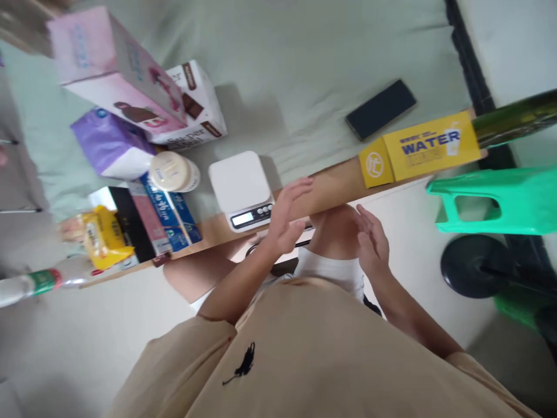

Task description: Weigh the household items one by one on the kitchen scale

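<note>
My left hand (288, 217) is open, fingers stretched out, at the front edge of the table beside a white digital scale (241, 183). The scale's display is lit, and its platform carries nothing. My right hand (373, 241) hangs over my lap, fingers extended and holding nothing. Nearest to it on the tabletop edge lies a yellow box (430, 148) printed "WATER". Behind that box a dark phone (382, 110) rests on the greenish cloth (304, 75).
At left stand a pink box (117, 75), a white chocolate-picture box (204, 104), a purple-white pack (111, 142), a lidded jar (174, 172), a blue box (172, 209), a yellow packet (104, 237) and a plastic bottle (43, 281). A green stool (522, 197) is at right.
</note>
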Available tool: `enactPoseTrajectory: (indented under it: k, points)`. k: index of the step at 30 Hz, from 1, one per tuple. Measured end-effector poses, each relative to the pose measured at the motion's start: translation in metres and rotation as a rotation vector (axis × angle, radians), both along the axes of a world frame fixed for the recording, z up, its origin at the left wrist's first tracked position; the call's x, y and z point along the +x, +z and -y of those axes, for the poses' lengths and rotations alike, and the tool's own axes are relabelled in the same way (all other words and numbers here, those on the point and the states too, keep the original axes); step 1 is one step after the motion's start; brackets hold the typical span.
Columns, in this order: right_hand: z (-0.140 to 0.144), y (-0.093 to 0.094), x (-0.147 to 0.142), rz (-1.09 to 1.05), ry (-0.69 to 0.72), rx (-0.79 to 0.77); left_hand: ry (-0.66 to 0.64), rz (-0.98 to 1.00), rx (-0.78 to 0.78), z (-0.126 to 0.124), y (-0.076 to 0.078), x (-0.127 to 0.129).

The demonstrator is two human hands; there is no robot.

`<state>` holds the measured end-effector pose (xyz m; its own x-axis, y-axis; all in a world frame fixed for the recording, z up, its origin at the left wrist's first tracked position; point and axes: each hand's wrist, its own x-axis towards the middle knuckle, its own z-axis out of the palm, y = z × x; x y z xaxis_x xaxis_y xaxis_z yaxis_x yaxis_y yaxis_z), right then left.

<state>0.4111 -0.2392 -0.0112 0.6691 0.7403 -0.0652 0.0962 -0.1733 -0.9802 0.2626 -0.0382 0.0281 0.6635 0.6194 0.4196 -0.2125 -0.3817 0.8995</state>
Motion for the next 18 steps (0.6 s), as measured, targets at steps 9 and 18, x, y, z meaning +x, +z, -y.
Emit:
enactPoseTrajectory:
  k: [9,18]
  points:
    - [-0.108,0.029,-0.102,-0.004,0.462,0.037,0.6,-0.101,-0.112,-0.018,-0.01,-0.147]
    - [-0.277,0.04,-0.164,-0.097,0.605,-0.086,0.956,-0.205,-0.526,-0.088,0.006,-0.168]
